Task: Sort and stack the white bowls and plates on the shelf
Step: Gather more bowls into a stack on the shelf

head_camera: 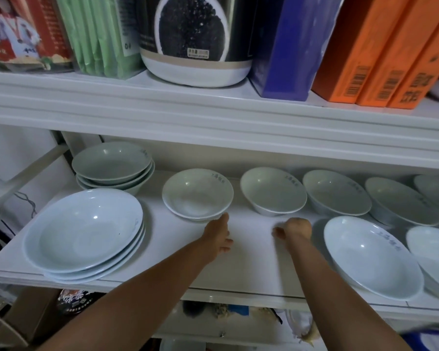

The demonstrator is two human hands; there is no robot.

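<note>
**Front edge.** The lower shelf (251,264) runs the full width. At its front left a stack of deep plates (84,231) sits with its near rim at the shelf's lip. At front right a single deep plate (370,257) also reaches the lip, and a second deep plate (433,252), cut off by the picture's edge, sits just beside it. Between the stack and the single plate lies a bare white strip, and both forearms come in over it.

**Hands.** The left hand (217,236) is flat and spread, with the thumb out to the side. Its fingers point away and meet the near rim of the small bowl (197,193); the fingertips themselves are hidden at that rim. The right hand (293,230) hovers over bare shelf with fingers curled under, holding nothing. It is just left of the single deep plate and a little short of the second bowl (273,190).

**Back row.** A stack of bowls (112,165) stands at far left behind the plate stack. To the right of the small bowl and the second bowl, more single bowls (336,192) stand side by side, rims nearly touching.

**Above.** The upper shelf board (213,117) hangs low over the back row. It carries orange boxes (380,51), a blue box (287,46) and a dark jar (193,39).
</note>
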